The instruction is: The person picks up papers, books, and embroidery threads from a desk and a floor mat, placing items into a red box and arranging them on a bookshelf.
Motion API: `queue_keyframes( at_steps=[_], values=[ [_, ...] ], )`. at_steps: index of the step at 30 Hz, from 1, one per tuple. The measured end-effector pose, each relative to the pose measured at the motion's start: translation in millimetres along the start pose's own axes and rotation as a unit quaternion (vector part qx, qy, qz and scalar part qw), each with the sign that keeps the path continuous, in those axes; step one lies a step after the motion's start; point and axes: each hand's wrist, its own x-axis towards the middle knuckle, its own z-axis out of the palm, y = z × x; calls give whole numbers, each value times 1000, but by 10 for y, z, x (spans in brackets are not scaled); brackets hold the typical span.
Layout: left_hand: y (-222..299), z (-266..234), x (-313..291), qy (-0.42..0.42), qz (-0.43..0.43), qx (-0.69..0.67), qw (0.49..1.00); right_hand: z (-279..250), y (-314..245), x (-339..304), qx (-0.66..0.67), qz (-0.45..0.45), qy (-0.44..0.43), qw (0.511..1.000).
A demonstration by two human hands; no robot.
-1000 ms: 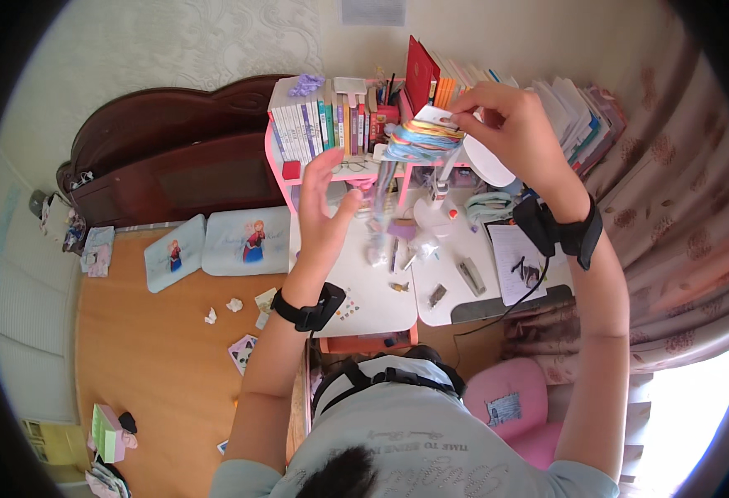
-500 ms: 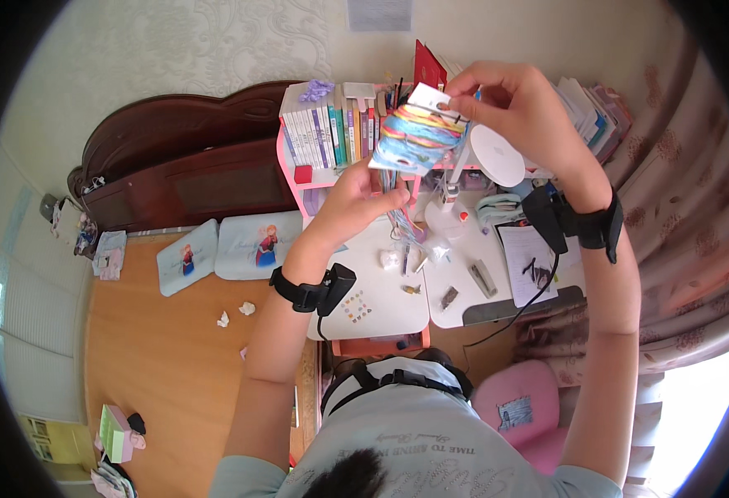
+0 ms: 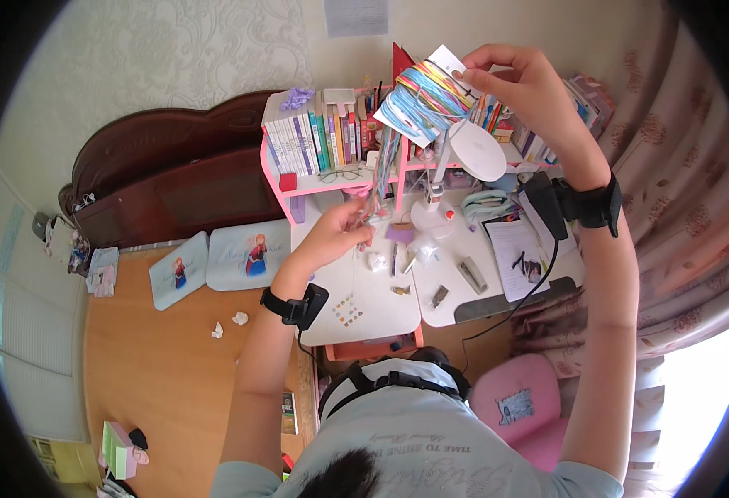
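Note:
High over the desk, my right hand [image 3: 524, 87] pinches the upper right corner of a white card [image 3: 446, 60]. Blue, yellow and pink cord [image 3: 425, 101] is wound around that card, which is tilted. A bundle of loose strands [image 3: 384, 166] hangs from the card's lower left side. Lower down and to the left, my left hand [image 3: 333, 236] has its fingers closed around the strands near their lower part. The strand ends are partly hidden by the fingers.
Below lies a white desk [image 3: 331, 319] with small stickers, a pen, plastic bags and a grey stapler-like object [image 3: 472, 275]. A white lamp [image 3: 477, 153] stands close under the card. Books [image 3: 298, 141] fill the pink shelf behind. A pink chair [image 3: 505, 373] is at right.
My right hand has raised the card slightly up and tilted it further. My left hand has moved down and left, away from the card, and the strands between now hang longer.

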Motion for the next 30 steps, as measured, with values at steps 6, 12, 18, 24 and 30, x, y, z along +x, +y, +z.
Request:
queue_keyframes(
  at_steps=[6, 12, 18, 24, 30],
  values=[
    [-99, -151, -171, 92, 45, 423, 900, 10, -21, 12, -33, -23, 16, 999],
    [771, 110, -272, 266, 76, 351, 895, 25, -98, 0, -75, -26, 33, 996],
    [950, 821, 7, 150, 317, 185, 918, 106, -126, 42, -38, -17, 23, 999],
    [896, 1062, 500, 129, 324, -21, 937, 166, -172, 17, -1, -8, 14, 1000],
    [869, 1080, 677, 161, 327, -81, 928, 84, -284, -84, 70, 39, -11, 997]
  ],
)
